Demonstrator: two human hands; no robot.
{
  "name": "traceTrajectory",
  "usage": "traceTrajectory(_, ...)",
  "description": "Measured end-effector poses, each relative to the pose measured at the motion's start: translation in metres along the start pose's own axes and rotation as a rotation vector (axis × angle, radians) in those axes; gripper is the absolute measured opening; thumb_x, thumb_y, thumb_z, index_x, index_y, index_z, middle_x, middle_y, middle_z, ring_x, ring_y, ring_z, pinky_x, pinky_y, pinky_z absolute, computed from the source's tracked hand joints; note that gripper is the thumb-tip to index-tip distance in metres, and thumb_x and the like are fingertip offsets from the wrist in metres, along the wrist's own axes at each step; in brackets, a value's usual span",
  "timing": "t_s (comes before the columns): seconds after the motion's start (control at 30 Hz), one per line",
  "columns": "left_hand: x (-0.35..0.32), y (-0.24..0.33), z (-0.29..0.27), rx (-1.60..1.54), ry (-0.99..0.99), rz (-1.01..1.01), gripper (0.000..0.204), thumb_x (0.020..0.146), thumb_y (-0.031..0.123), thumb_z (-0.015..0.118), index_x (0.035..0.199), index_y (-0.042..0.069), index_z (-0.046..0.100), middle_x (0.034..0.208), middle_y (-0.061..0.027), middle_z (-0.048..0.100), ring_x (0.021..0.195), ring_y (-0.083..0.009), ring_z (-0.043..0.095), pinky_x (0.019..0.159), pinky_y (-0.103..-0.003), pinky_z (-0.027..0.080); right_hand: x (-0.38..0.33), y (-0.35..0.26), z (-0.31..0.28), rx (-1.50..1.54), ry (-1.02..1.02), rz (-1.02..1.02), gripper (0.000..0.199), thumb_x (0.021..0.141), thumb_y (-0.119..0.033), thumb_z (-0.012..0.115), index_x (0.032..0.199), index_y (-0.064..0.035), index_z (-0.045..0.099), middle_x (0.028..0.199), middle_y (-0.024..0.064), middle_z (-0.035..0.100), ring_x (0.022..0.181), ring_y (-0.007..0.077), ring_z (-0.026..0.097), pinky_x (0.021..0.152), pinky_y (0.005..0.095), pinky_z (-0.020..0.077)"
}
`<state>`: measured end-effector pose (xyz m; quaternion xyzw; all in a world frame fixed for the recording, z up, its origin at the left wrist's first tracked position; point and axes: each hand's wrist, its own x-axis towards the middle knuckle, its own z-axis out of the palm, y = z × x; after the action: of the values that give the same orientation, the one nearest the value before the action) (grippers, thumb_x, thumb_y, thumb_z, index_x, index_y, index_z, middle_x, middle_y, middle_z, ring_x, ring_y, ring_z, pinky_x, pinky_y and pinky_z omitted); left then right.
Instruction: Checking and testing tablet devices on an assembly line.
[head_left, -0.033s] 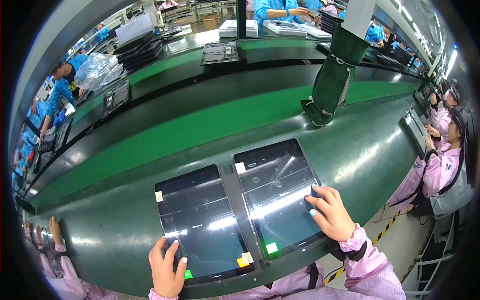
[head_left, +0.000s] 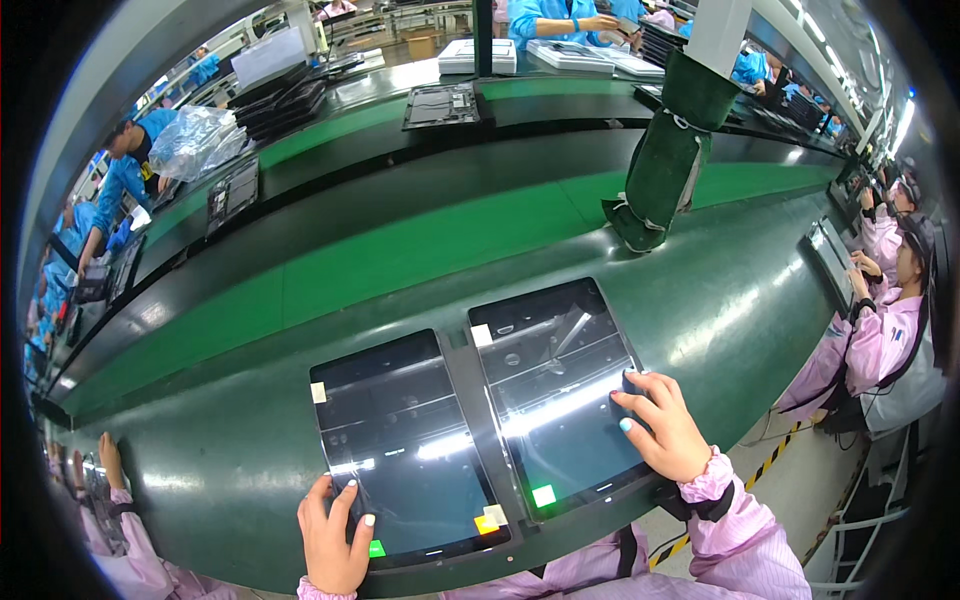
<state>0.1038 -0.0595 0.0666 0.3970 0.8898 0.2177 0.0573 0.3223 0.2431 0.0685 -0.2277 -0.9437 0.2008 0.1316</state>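
Note:
Two dark tablets lie side by side, screens up. My left hand (head_left: pixel 334 538) rests at the lower left corner of the left tablet (head_left: pixel 395 410), its fingers apart and their tips at the edge of the glass. Over the right edge of the right tablet (head_left: pixel 550 370) lies my right hand (head_left: pixel 665 428), fingers spread, with tips on the screen. Neither hand grips anything. Pale tape pieces stick to the upper left of both tablets. Green patches show near their lower ends, and a yellow one marks the left tablet's lower right corner.
The dark green bench (head_left: pixel 220 470) borders a conveyor with a green belt (head_left: pixel 420 245). A post wrapped in green cloth (head_left: pixel 665 165) stands at its edge. Beyond lie opened tablet housings (head_left: pixel 440 106) and plastic film (head_left: pixel 195 143). Co-workers in pink (head_left: pixel 890 330) sit at right; others, in blue, work opposite.

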Motion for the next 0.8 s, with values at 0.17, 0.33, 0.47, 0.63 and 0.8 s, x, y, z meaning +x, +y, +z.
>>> traceTrajectory(0.17,-0.001,-0.011,0.002,0.028,-0.007,0.027,0.037,0.075,0.012,0.052,0.110,0.001,0.047,0.118,-0.0182,0.038,0.103,-0.0327,0.041,0.089,-0.039,0.031,0.003,-0.005,-0.001,0.017,-0.002,0.036,0.031,0.074,-0.012,0.056,0.104,-0.0068,0.053,0.117,0.0158,0.042,0.108,0.0350,0.036,0.091,0.0430,0.0309)
traceTrajectory(0.33,-0.006,-0.023,-0.007,-0.202,-0.087,0.019,0.061,0.072,0.006,0.053,0.126,-0.003,0.025,0.120,-0.0216,0.038,0.110,-0.0338,0.039,0.094,-0.040,0.028,-0.010,-0.028,-0.006,0.097,0.100,-0.242,0.025,0.067,-0.009,0.058,0.091,-0.0037,0.057,0.102,0.0128,0.054,0.100,0.0332,0.045,0.088,0.0425,0.0337)
traceTrajectory(0.47,-0.010,-0.026,-0.015,-0.316,-0.197,0.051,0.074,0.068,0.005,0.057,0.129,-0.004,0.015,0.126,-0.0236,0.032,0.117,-0.0325,0.035,0.099,-0.039,0.025,-0.021,-0.047,0.001,0.168,-0.109,-0.408,0.021,0.068,-0.011,0.060,0.089,-0.0071,0.058,0.095,0.0036,0.058,0.099,0.0232,0.049,0.092,0.0432,0.0316)
traceTrajectory(0.63,-0.010,-0.028,-0.018,-0.190,-0.254,0.105,0.080,0.065,0.009,0.063,0.129,-0.004,0.017,0.129,-0.0231,0.027,0.120,-0.0337,0.030,0.100,-0.039,0.023,-0.021,-0.055,0.018,0.163,-0.144,-0.470,0.018,0.070,-0.013,0.059,0.087,-0.0089,0.059,0.099,0.0006,0.059,0.100,0.0218,0.048,0.094,0.0456,0.0270)
traceTrajectory(0.8,-0.008,-0.028,-0.018,-0.221,-0.192,0.117,0.074,0.066,0.011,0.064,0.127,-0.002,0.023,0.126,-0.0238,0.031,0.116,-0.0371,0.032,0.096,-0.042,0.025,-0.020,-0.050,0.009,0.153,0.006,-0.432,0.012,0.067,-0.014,0.059,0.079,-0.0106,0.060,0.090,-0.0009,0.061,0.095,0.0212,0.050,0.095,0.0466,0.0256)
